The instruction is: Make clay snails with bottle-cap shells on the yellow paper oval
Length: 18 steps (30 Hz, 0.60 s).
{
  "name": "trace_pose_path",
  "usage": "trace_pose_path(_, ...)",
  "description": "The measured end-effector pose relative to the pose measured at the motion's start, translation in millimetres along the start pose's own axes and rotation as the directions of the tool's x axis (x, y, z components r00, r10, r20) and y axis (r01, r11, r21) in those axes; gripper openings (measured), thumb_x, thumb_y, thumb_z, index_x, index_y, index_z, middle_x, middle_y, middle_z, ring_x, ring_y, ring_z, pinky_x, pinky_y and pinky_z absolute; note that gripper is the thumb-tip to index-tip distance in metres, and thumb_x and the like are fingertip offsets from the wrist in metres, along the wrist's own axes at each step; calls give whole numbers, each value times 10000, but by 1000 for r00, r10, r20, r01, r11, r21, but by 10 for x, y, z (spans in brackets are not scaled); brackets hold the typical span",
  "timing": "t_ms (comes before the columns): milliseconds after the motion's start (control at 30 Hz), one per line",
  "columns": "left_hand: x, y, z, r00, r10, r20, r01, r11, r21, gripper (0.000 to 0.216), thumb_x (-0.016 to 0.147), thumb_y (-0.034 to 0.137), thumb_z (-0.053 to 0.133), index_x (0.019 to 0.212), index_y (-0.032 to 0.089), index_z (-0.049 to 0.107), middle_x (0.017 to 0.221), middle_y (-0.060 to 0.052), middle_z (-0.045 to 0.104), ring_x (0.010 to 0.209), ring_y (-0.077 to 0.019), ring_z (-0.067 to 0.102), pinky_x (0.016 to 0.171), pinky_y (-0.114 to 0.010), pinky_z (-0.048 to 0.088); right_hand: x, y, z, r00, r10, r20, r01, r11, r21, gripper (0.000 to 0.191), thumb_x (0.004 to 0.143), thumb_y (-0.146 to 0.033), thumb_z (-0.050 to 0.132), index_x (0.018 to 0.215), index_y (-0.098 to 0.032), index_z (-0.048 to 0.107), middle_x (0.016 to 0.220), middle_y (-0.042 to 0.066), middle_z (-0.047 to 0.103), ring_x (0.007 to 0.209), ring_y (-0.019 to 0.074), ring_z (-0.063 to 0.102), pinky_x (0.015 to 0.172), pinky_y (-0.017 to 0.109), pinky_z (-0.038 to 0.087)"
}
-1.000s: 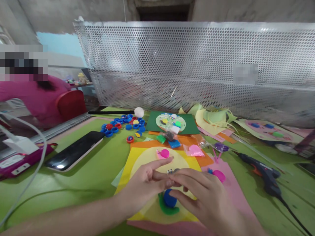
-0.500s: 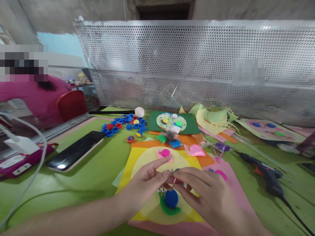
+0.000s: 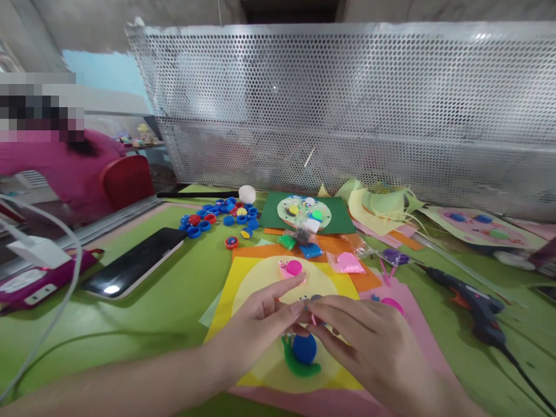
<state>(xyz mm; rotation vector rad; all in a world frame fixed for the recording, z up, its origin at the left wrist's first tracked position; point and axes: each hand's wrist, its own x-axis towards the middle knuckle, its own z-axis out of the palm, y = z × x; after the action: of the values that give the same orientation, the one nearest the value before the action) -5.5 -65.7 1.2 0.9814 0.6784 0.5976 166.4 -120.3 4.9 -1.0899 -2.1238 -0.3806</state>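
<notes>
My left hand [image 3: 267, 310] and my right hand [image 3: 362, 327] meet fingertip to fingertip above a yellow sheet [image 3: 223, 298] with a pale round disc [image 3: 252, 281]. A thin pink strip [image 3: 314, 319], perhaps clay, pokes out from the right fingertips. The left thumb presses against fingers beside it while the index finger points forward; what lies in that pinch is hidden. Just below the hands is a snail figure with a blue round shell [image 3: 304, 349] and a green body [image 3: 299, 366]. Beyond the left index finger lies a pink snail [image 3: 294, 267].
Bags of coloured clay [image 3: 347, 262] lie behind the yellow sheet. A glue gun [image 3: 471, 307] with its cord is at right. Bottle caps [image 3: 193, 231], a phone [image 3: 136, 263] and a power strip [image 3: 43, 284] are at left. A perforated metal panel [image 3: 304, 110] stands behind; a person in pink sits left.
The pink strip at my right fingertips has shifted and tilts differently. Both hands stay together in nearly the same place. The whole view has moved slightly.
</notes>
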Motion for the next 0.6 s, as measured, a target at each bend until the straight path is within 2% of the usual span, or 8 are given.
trace_pose_path(100, 14, 15, -9, 1000, -12, -2, 12, 998, 58, 695, 707, 368, 704, 1296, 146, 409, 630, 29, 652, 697, -124, 619, 787, -294, 459, 1, -6, -17, 1000, 11, 25, -12, 999, 41, 159, 888, -175, 458, 848, -158, 611, 806, 27, 689, 658, 120, 644, 518, 219, 474)
trace_pose_path(233, 33, 43, -8, 999, -35, -35, 38, 994, 103, 689, 665, 312, 745, 1249, 119, 435, 584, 39, 645, 618, -101, 593, 695, -243, 441, 18, -16, -45, 998, 41, 49, -44, 997, 60, 174, 894, -186, 450, 837, -162, 612, 809, 22, 687, 638, 112, 635, 499, 216, 457)
trace_pose_path(400, 34, 65, -4, 999, -24, -35, 27, 997, 68, 706, 592, 213, 791, 1201, 118, 445, 688, -18, 695, 660, -127, 614, 698, -268, 446, 42, -38, -62, 999, 10, 39, -11, 1000, 26, 244, 907, -159, 399, 827, -144, 630, 800, 38, 693, 652, 119, 646, 501, 210, 470)
trace_pose_path(600, 59, 56, -27, 999, 5, -37, -2, 997, 72, 655, 585, 161, 793, 1154, 118, 472, 643, 9, 670, 642, -124, 609, 672, -265, 462, 42, -69, -62, 999, -5, 43, 4, 1000, 3, 283, 909, -133, 376, 812, -133, 642, 773, 34, 695, 634, 111, 650, 521, 203, 501)
